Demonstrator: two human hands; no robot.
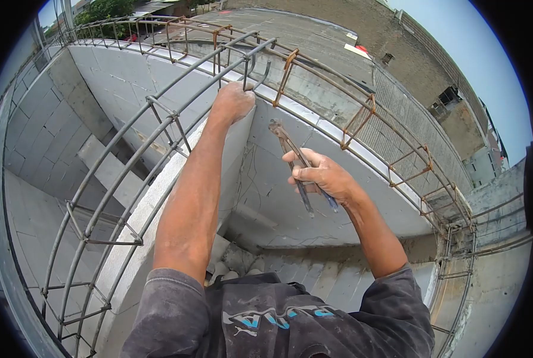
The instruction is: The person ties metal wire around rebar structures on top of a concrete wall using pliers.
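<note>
My left hand [235, 102] is closed at the top of the white block wall [159, 197], by the bent ends of the steel bars [219, 59]; what its fingers hold, if anything, is hidden. My right hand [323, 175] grips a pair of pincers [296, 156] around the handles, below and right of my left hand. The pincers' jaws point up and to the left, apart from the bars. The bars form a cage tied with square stirrups along the wall top, meeting a second rebar cage [323, 74] behind my left hand.
A deep space with grey block walls [40, 125] lies at the left. Corrugated roofs [397, 119] spread beyond the far wall. At the right the cage turns a corner beside a concrete wall [499, 262]. Below me is a lower room with pale blocks [236, 256].
</note>
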